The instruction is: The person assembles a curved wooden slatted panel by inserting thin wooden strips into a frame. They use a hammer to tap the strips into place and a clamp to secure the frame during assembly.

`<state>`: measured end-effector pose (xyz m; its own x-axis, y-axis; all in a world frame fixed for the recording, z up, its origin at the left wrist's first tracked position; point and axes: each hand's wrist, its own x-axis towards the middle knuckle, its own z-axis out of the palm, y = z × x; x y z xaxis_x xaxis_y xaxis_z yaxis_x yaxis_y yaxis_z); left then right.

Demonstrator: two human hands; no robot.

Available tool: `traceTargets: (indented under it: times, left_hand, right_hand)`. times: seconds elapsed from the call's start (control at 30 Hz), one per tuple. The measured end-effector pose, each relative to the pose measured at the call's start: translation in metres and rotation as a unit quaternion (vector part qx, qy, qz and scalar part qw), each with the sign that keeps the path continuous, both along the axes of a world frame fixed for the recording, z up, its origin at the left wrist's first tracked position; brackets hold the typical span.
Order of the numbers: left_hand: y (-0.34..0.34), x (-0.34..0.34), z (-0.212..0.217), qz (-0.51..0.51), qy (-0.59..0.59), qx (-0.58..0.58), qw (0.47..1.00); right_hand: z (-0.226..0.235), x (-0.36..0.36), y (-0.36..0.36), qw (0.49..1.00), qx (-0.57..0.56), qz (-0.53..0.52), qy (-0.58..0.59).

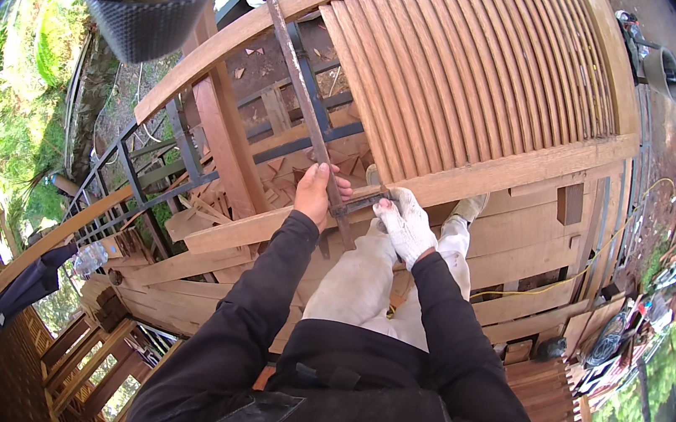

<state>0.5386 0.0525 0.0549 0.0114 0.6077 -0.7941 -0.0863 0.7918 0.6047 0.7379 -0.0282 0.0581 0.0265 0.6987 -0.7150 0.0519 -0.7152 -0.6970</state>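
My left hand [316,194], bare, grips a long narrow wooden strip [297,79] that runs up and away across the frame. My right hand [406,222], in a white work glove, holds a dark metal tool [360,204], perhaps a clamp or square, against the strip where it meets a wooden rail [520,170]. Both hands sit close together at the lower edge of a large slatted wooden panel [474,67]. My legs in pale trousers [363,282] stand on wooden boards below.
A dark metal frame [167,156] and wood offcuts lie under the panel at left. A yellow cord [566,277] crosses the boards at right. A grey bucket [665,72] stands at the top right. Tools and clutter lie on the ground at far right. A plastic bottle [89,258] sits left.
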Motion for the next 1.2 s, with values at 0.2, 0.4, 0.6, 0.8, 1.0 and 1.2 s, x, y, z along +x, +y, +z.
traceTargets:
  times: [0.2, 0.4, 0.6, 0.8, 1.0, 1.2]
  left_hand:
    - [0.002, 0.009, 0.005, 0.003, -0.013, 0.003, 1.0]
    - [-0.011, 0.009, -0.013, 0.002, 0.0, 0.039, 0.999]
    - [-0.026, 0.024, -0.004, 0.01, 0.02, 0.007, 1.0]
    - [-0.043, 0.023, -0.01, -0.004, 0.038, 0.003, 0.999]
    - [-0.054, 0.021, -0.017, -0.002, 0.032, 0.016, 0.999]
    - [-0.06, 0.022, -0.014, -0.014, 0.036, 0.013, 0.999]
  right_hand:
    - [-0.009, -0.001, -0.007, 0.997, -0.029, -0.042, 0.062]
    - [0.006, 0.007, 0.01, 0.995, -0.02, -0.022, 0.098]
    - [0.018, 0.016, -0.006, 0.996, -0.004, 0.071, -0.044]
    - [-0.013, 0.011, -0.032, 0.998, 0.06, 0.016, -0.025]
    - [-0.005, 0.02, -0.028, 0.975, 0.106, 0.157, -0.118]
    - [-0.017, 0.016, -0.048, 0.988, 0.087, 0.101, -0.082]
